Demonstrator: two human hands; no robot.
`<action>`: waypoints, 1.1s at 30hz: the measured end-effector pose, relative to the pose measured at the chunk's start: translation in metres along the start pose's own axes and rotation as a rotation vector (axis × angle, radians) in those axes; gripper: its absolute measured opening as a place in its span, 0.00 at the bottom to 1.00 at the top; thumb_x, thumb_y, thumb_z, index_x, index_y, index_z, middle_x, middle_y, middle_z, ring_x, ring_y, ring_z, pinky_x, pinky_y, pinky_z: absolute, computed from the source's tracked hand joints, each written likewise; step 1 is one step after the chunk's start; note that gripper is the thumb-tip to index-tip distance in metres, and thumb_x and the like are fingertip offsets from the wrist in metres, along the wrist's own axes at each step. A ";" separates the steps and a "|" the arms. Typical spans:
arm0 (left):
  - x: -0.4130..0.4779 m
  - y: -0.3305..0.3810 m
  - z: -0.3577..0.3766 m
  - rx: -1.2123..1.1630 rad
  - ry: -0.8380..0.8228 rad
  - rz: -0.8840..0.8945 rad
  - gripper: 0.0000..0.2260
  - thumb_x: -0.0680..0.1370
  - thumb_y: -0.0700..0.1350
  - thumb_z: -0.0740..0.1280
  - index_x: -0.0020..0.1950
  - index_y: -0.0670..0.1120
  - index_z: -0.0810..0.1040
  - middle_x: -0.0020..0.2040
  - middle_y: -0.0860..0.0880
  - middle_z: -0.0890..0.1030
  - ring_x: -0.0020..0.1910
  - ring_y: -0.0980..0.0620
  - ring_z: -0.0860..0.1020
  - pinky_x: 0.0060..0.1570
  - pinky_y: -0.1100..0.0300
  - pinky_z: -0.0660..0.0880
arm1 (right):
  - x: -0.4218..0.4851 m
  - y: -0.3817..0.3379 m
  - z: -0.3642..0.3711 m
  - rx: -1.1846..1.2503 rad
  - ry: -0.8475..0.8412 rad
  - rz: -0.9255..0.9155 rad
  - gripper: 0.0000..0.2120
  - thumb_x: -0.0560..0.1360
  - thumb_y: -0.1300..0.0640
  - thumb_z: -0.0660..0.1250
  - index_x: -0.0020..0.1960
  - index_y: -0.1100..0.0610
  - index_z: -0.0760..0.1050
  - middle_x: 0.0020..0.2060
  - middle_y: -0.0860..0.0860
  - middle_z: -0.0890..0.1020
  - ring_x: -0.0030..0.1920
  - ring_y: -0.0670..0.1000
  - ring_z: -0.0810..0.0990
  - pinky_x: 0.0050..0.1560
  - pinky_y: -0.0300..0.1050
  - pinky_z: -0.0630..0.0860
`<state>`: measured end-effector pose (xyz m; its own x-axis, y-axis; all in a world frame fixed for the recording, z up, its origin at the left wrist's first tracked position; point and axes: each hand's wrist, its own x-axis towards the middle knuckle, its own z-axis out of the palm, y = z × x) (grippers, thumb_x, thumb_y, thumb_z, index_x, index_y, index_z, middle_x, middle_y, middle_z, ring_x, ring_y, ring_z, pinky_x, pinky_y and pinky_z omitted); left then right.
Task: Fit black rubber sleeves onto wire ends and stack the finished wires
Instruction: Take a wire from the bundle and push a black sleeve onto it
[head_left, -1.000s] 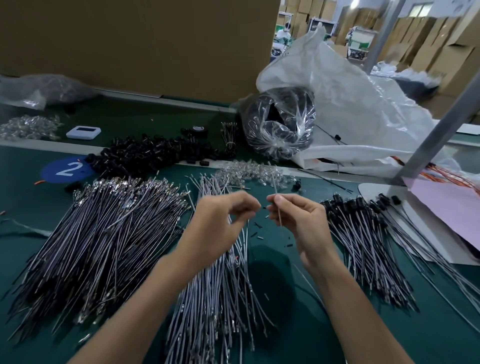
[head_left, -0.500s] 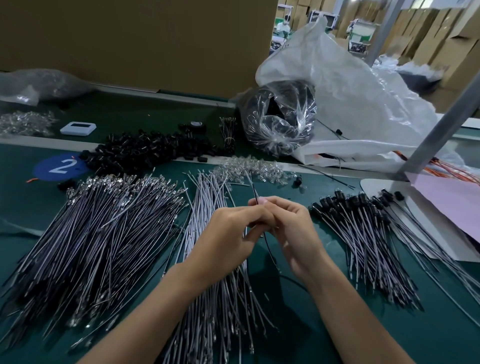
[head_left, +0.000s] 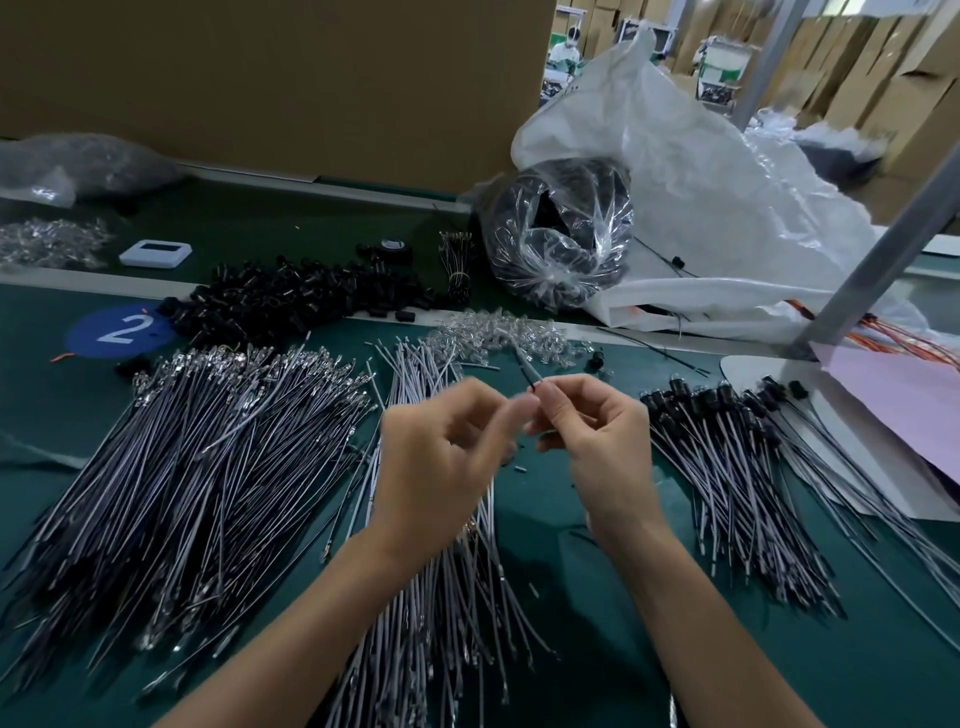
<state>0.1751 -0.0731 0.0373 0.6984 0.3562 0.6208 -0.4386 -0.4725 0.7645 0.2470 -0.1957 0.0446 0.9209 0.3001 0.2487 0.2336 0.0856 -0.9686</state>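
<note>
Over the green table my right hand (head_left: 592, 431) pinches a thin grey wire (head_left: 523, 366) whose end sticks up and away from the fingertips. My left hand (head_left: 441, 457) is beside it with curled fingers, its fingertips meeting the wire just below the right thumb. Whether a sleeve sits between the fingers is hidden. A big fan of bare wires (head_left: 197, 467) lies at the left and a narrower bundle (head_left: 447, 597) runs under my hands. Wires with black sleeves fitted (head_left: 727, 467) are stacked at the right. Loose black rubber sleeves (head_left: 291, 301) are heaped at the back.
A pile of small clear parts (head_left: 498, 338) lies just beyond my hands. A clear bag of black parts (head_left: 561, 244) and a large white sack (head_left: 727, 208) stand at the back right. A slanted metal post (head_left: 883, 239), pink paper (head_left: 904, 405) and a blue "2" disc (head_left: 117, 330) border the work area.
My hands met around the wire half a second ago and have now drawn slightly apart. The wire's end now points up toward the clear parts.
</note>
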 end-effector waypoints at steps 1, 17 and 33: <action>0.003 0.001 -0.002 -0.035 0.095 -0.111 0.13 0.73 0.58 0.72 0.41 0.47 0.81 0.33 0.51 0.83 0.30 0.55 0.82 0.30 0.59 0.79 | -0.001 0.001 0.001 -0.039 -0.017 -0.042 0.04 0.76 0.63 0.69 0.43 0.59 0.81 0.32 0.53 0.82 0.32 0.50 0.81 0.33 0.40 0.77; 0.014 -0.004 -0.017 -0.652 0.178 -0.565 0.08 0.68 0.42 0.73 0.45 0.41 0.82 0.38 0.46 0.85 0.37 0.51 0.83 0.34 0.62 0.79 | -0.006 0.007 0.009 -0.217 -0.091 -0.154 0.05 0.72 0.64 0.75 0.42 0.54 0.85 0.32 0.50 0.84 0.32 0.45 0.79 0.35 0.40 0.76; 0.014 -0.011 -0.018 -0.502 0.196 -0.578 0.03 0.74 0.36 0.72 0.45 0.42 0.84 0.39 0.46 0.85 0.37 0.52 0.82 0.37 0.62 0.80 | -0.005 0.013 0.007 -0.340 -0.107 -0.199 0.06 0.71 0.64 0.76 0.40 0.54 0.85 0.29 0.45 0.83 0.30 0.45 0.80 0.34 0.42 0.78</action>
<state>0.1801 -0.0485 0.0406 0.8016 0.5917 0.0852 -0.2720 0.2341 0.9334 0.2428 -0.1894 0.0311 0.8137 0.4082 0.4138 0.5105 -0.1616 -0.8445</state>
